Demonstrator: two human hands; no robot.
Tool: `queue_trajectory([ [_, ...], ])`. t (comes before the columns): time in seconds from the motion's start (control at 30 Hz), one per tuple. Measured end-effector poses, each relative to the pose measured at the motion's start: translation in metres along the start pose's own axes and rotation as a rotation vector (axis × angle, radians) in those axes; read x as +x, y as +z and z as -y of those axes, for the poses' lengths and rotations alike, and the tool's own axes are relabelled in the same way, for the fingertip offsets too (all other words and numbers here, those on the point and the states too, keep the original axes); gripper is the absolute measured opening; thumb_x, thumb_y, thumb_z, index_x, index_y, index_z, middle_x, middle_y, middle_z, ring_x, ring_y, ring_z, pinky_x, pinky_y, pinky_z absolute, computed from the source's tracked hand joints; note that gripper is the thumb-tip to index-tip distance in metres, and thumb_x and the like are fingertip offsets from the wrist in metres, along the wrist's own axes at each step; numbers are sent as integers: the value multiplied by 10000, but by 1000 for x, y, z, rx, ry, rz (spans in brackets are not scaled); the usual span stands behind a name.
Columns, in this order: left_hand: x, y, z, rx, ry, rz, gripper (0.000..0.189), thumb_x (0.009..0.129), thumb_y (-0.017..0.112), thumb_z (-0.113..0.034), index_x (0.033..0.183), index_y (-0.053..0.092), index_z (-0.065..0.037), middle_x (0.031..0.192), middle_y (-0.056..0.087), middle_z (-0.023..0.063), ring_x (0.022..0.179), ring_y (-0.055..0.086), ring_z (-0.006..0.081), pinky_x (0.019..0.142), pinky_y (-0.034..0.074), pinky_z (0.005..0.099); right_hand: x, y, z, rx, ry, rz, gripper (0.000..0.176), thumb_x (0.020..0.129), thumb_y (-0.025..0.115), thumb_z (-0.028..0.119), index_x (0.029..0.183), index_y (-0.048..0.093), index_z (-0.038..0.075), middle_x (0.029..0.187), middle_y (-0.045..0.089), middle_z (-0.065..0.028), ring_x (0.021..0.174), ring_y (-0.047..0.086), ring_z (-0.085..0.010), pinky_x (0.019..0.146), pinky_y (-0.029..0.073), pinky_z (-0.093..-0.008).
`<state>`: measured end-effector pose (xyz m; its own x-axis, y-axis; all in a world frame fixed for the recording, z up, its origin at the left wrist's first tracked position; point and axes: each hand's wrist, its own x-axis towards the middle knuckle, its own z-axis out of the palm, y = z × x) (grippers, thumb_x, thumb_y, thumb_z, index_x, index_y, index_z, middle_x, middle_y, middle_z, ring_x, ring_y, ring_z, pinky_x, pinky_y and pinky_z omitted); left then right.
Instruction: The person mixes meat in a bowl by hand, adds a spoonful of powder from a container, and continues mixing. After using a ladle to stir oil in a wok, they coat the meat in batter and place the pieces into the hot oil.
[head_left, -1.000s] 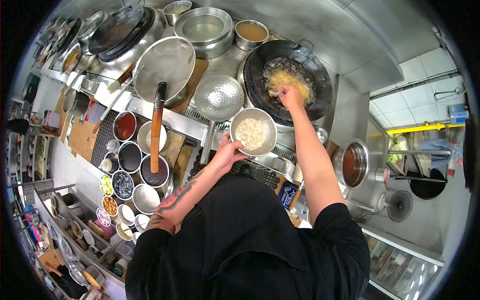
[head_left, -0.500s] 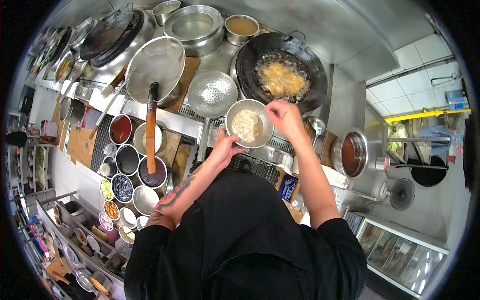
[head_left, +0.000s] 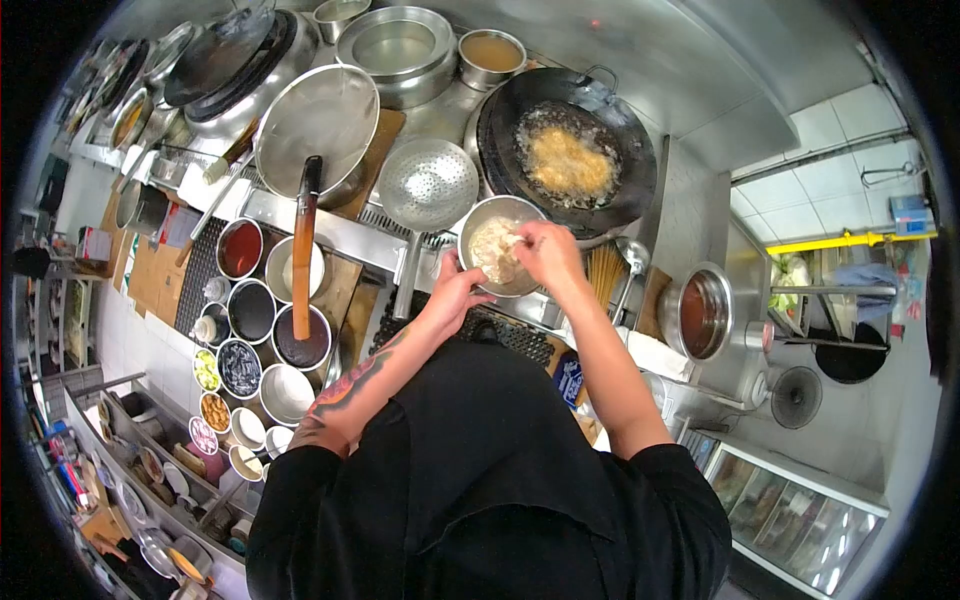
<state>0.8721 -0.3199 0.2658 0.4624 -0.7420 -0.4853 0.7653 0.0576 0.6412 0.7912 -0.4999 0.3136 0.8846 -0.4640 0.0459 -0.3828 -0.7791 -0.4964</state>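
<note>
My left hand (head_left: 460,290) grips the near left rim of a metal bowl (head_left: 480,222). Pale, battered pieces (head_left: 495,248) lie in the bowl. My right hand (head_left: 545,252) reaches over the bowl's right side, its fingers pinched together at the pieces. Just beyond the bowl, a black wok (head_left: 635,150) holds bubbling oil with golden frying food (head_left: 570,163). A perforated ladle (head_left: 428,185) rests left of the bowl, its handle pointing toward me.
A large strainer (head_left: 318,125) with a wooden-handled tool (head_left: 304,250) across it is on the left. Near it stand several sauce containers (head_left: 240,248). A pot of red-brown sauce (head_left: 704,312) and a ladle (head_left: 633,258) are at the right. Pots (head_left: 394,48) line the back.
My right hand has moved from beside the wok's near edge down into the bowl and onto the battered pieces. My left hand still holds the bowl.
</note>
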Motion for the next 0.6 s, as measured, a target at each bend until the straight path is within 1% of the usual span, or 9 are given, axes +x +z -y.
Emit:
queue_trajectory([
  [0.1, 1, -3, 1, -10, -11, 16, 604, 857, 577, -14, 1375, 271, -60, 1311, 459, 171, 1144, 561, 284, 822, 576, 457, -4, -29, 10, 86, 16, -10, 208, 771, 706, 177, 922, 708, 34, 885, 691, -171, 812, 671, -370, 731, 524, -442],
  [0.17, 0, 0, -2, -3, -34, 33, 615, 862, 575, -20, 1389, 259, -50, 1327, 451, 179, 1154, 562, 286, 835, 578, 455, -3, -40, 11, 191, -8, -90, 204, 773, 736, 163, 915, 685, 26, 828, 671, -142, 767, 666, -327, 699, 517, -402],
  [0.2, 0, 1, -2, -6, -30, 30, 615, 862, 575, -20, 1389, 259, -50, 1327, 451, 179, 1154, 562, 286, 835, 578, 455, -2, -47, 11, 237, 24, -46, 192, 803, 751, 148, 920, 665, 22, 792, 658, -107, 701, 648, -229, 667, 504, -345],
  [0.23, 0, 1, -2, -7, -50, 18, 623, 874, 565, -13, 1415, 259, -59, 1351, 458, 175, 1177, 569, 293, 866, 579, 469, -1, -48, 8, 238, 21, -44, 192, 803, 751, 148, 920, 665, 22, 792, 658, -107, 701, 648, -229, 667, 504, -345],
  [0.3, 0, 3, -3, -5, -71, 8, 632, 886, 555, -7, 1442, 260, -68, 1375, 464, 171, 1200, 576, 299, 897, 581, 482, 3, -47, 1, 433, 151, 0, 175, 835, 746, 134, 935, 661, 18, 793, 666, -74, 677, 615, -132, 642, 490, -302],
  [0.33, -1, 3, -4, -17, -73, 11, 636, 884, 554, -5, 1444, 256, -58, 1377, 463, 174, 1200, 577, 303, 897, 582, 480, 3, -46, -2, 473, 103, -18, 142, 894, 713, 120, 957, 658, 6, 821, 686, -38, 676, 599, -85, 634, 483, -269],
  [0.37, -2, 4, -4, -28, -75, 13, 640, 881, 553, -3, 1445, 253, -49, 1378, 463, 177, 1200, 578, 307, 898, 583, 477, 3, -47, -5, 472, 103, -17, 142, 894, 713, 120, 957, 658, 6, 821, 686, -38, 676, 599, -85, 634, 483, -269],
  [0.43, -2, 6, -6, -29, -71, 16, 645, 881, 556, -5, 1447, 249, -43, 1379, 463, 178, 1203, 577, 310, 898, 584, 478, 2, -48, -6, 725, 158, 8, 121, 943, 670, 116, 983, 662, 3, 851, 694, -6, 696, 615, -74, 623, 477, -250],
  [0.6, 3, 8, -4, -34, -66, 16, 642, 881, 554, -1, 1446, 253, -45, 1383, 463, 176, 1203, 580, 312, 900, 584, 478, -3, -28, -13, 845, 193, -15, 144, 985, 618, 130, 1054, 661, 11, 862, 698, -3, 719, 646, -78, 606, 467, -231],
])
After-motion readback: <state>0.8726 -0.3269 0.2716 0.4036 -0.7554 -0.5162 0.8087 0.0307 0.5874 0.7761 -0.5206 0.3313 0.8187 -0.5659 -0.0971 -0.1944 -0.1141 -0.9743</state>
